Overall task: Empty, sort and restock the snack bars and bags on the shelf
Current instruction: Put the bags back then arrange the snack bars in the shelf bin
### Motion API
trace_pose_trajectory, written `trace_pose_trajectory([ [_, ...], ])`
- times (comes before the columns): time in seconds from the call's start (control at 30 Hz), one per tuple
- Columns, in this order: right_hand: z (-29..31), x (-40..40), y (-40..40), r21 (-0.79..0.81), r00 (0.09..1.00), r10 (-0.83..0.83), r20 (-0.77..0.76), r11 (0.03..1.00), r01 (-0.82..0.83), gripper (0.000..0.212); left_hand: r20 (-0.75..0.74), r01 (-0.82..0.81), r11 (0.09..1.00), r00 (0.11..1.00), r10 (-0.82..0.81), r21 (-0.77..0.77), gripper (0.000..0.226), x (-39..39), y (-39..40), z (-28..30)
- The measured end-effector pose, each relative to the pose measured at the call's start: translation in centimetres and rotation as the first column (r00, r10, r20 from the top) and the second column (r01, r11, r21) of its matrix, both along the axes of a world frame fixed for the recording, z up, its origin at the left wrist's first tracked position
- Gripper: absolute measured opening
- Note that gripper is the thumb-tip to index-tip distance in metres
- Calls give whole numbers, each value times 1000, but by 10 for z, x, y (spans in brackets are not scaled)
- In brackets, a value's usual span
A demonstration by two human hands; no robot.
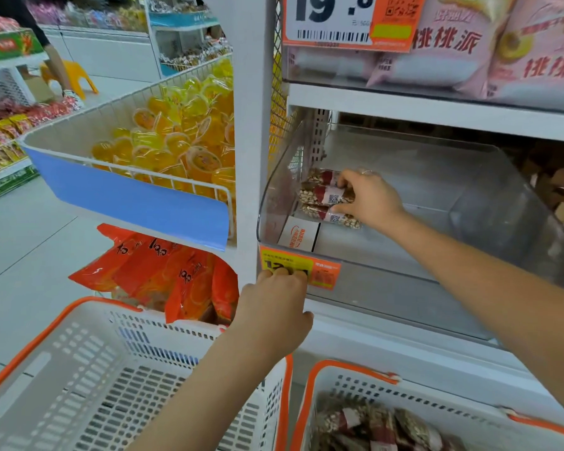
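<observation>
Three nut snack bars (328, 198) in clear wrappers with red labels lie stacked at the left end of a clear plastic shelf bin (404, 255). My right hand (368, 200) reaches into the bin, fingers and thumb curled round the bars. My left hand (274, 307) grips the bin's front lip at the orange price tag (319, 271). More of the same bars (378, 428) fill a white basket with orange rim (349, 369) at lower right. An empty white basket (79, 369) sits at lower left.
Pink snack bags (469, 43) fill the shelf above. Yellow jelly cups (176, 135) pile in a wire bin to the left, orange bags (163, 275) below it. A white card (298, 237) lies on the bin floor. A person bends far left.
</observation>
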State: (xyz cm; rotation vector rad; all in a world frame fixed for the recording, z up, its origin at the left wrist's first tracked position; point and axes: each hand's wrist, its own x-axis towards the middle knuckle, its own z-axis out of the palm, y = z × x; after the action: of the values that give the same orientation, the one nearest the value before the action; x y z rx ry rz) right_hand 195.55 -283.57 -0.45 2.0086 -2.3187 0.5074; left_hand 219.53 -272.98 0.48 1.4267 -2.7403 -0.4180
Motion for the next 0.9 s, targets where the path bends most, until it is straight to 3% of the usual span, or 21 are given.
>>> trace_pose_trajectory([
  [0.1, 0, 4, 5, 37, 997, -54, -62, 998, 56, 80, 1, 1, 1000, 1000, -1, 3, 37, -1, 1, 1],
  [0.2, -6, -3, 12, 131, 995, -44, 91, 991, 32, 103, 0, 2, 1000, 1000, -2, 2, 38, -1, 1, 0],
  [0.33, -16, -8, 8, 104, 951, -19, 307, 995, -13, 96, -3, 3, 1000, 1000, -3, 7, 38, -2, 3, 0],
  [0.57, -19, -3, 1, 10, 903, 25, 430, 999, -33, 91, -10, 2, 1000, 1000, -1, 15, 37, -4, 2, 0],
  [0.73, -13, -1, 4, -53, 986, -98, 136, 993, 106, 48, -19, 7, 1000, 1000, -7, 28, 39, -1, 1, -1],
  [0.9, -22, 2, -3, -104, 971, -4, 241, 994, 30, 45, -14, 15, 999, 1000, -14, 29, 39, -1, 1, -1],
])
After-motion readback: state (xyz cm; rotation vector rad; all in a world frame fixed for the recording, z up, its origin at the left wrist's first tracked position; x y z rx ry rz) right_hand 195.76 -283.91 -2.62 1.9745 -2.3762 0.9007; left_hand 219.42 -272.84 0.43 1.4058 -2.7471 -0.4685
